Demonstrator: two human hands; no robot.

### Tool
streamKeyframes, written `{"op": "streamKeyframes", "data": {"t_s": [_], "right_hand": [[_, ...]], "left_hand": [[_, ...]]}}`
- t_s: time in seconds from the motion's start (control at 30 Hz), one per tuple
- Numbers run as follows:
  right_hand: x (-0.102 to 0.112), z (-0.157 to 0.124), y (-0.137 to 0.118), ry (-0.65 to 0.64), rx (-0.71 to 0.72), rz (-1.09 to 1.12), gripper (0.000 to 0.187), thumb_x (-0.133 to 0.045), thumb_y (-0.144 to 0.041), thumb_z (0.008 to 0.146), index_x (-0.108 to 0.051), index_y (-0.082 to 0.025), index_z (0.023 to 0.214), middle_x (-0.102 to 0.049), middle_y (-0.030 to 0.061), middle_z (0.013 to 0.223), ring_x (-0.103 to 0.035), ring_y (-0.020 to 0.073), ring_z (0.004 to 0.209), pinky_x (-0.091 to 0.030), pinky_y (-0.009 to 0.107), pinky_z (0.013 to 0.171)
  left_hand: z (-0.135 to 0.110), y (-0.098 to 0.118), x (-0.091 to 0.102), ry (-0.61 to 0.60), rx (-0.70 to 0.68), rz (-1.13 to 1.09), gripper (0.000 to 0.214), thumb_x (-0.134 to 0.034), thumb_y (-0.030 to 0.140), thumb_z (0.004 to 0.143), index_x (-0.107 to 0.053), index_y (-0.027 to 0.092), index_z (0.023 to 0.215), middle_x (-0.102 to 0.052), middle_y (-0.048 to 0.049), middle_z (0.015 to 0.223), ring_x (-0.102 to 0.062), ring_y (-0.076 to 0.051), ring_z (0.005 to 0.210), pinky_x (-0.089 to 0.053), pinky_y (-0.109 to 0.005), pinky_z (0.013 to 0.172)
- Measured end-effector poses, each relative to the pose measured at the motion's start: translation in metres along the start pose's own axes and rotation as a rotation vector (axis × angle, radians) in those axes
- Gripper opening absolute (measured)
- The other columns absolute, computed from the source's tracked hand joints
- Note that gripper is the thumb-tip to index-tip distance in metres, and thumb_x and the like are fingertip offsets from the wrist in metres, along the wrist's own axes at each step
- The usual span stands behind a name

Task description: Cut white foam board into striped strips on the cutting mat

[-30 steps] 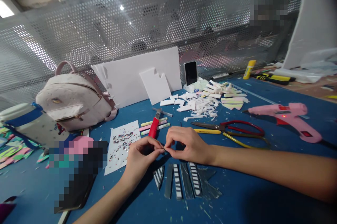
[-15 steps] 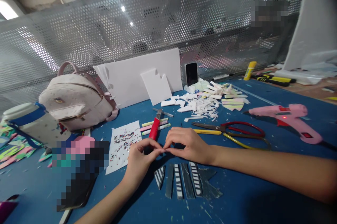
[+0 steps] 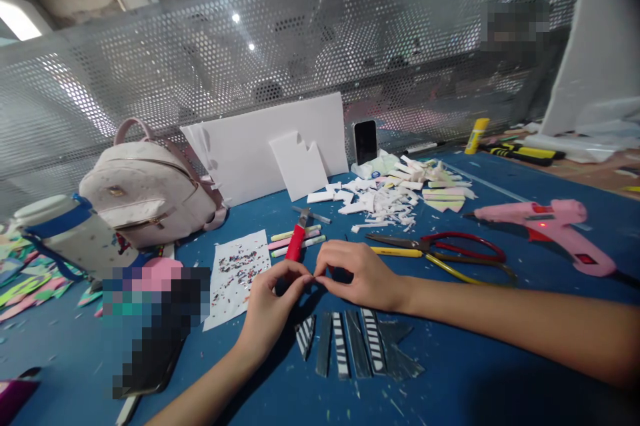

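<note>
My left hand (image 3: 273, 303) and my right hand (image 3: 360, 279) meet fingertip to fingertip above the blue table. Both are pinched closed; whatever lies between the tips is too small to make out. Just below them several dark and black-and-white striped strips (image 3: 341, 345) lie side by side. A dark, jagged-edged piece (image 3: 399, 349) is at their right end. Beyond my left hand lies a red-handled utility knife (image 3: 297, 243), across several pastel pens (image 3: 280, 244). A white sheet (image 3: 223, 306) scattered with tiny coloured bits is left of that hand.
Scissors (image 3: 487, 246) with red and yellow handles and a pink glue gun (image 3: 535, 213) lie to the right. White foam scraps (image 3: 380, 203) are heaped at the back, before a phone (image 3: 365, 141). At left stand a backpack (image 3: 145, 189) and a bottle (image 3: 75, 233).
The view has shifted slightly, so everything appears a little further right. My hands keep the same pinch, fingertips together.
</note>
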State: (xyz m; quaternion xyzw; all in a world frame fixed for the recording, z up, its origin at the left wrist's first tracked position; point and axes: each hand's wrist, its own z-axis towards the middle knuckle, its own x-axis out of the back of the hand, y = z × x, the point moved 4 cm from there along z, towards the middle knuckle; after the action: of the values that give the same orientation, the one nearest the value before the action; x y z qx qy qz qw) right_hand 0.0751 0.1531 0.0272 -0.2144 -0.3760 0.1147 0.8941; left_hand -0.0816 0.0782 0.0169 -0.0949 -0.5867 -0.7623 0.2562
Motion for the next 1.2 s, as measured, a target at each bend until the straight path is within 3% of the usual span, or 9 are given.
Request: {"op": "streamKeyframes", "data": {"t_s": [0.57, 0.77, 0.97, 1.2], "right_hand": [[0.0, 0.001, -0.002, 0.005, 0.016, -0.027, 0.01, -0.059, -0.011, 0.083, -0.059, -0.02, 0.087, -0.063, -0.0013, 0.083, -0.054, 0.0132, 0.078, -0.042, 0.026, 0.071], [0.004, 0.002, 0.001, 0.028, -0.086, -0.03, 0.009, -0.059, -0.012, 0.083, -0.057, -0.02, 0.087, -0.062, -0.0006, 0.085, -0.055, 0.0139, 0.079, -0.042, 0.026, 0.07], [0.005, 0.002, 0.006, 0.078, -0.155, -0.058, 0.009, -0.056, -0.013, 0.083, -0.056, -0.021, 0.087, -0.061, 0.0001, 0.084, -0.054, 0.0148, 0.078, -0.041, 0.025, 0.065], [0.004, 0.002, 0.013, 0.09, -0.216, -0.028, 0.007, -0.056, -0.014, 0.085, -0.056, -0.02, 0.089, -0.06, 0.0002, 0.084, -0.055, 0.0144, 0.077, -0.042, 0.024, 0.063]], "left_hand": [[-0.003, 0.005, -0.005, -0.053, -0.089, 0.067, 0.014, -0.057, 0.025, 0.091, -0.061, 0.019, 0.08, -0.063, 0.001, 0.077, -0.056, -0.015, 0.073, -0.041, -0.024, 0.07], [-0.009, 0.013, -0.006, -0.092, -0.213, 0.147, 0.012, -0.055, 0.022, 0.094, -0.059, 0.02, 0.082, -0.065, -0.001, 0.081, -0.058, -0.017, 0.076, -0.042, -0.027, 0.073], [-0.017, 0.025, -0.014, -0.29, -0.46, 0.18, 0.012, -0.051, 0.023, 0.098, -0.059, 0.021, 0.089, -0.066, -0.0056, 0.085, -0.058, -0.019, 0.081, -0.043, -0.032, 0.078], [-0.024, 0.032, -0.016, -0.439, -0.505, 0.093, 0.01, -0.054, 0.022, 0.097, -0.06, 0.02, 0.089, -0.068, -0.0044, 0.087, -0.06, -0.018, 0.083, -0.043, -0.031, 0.081]]}}
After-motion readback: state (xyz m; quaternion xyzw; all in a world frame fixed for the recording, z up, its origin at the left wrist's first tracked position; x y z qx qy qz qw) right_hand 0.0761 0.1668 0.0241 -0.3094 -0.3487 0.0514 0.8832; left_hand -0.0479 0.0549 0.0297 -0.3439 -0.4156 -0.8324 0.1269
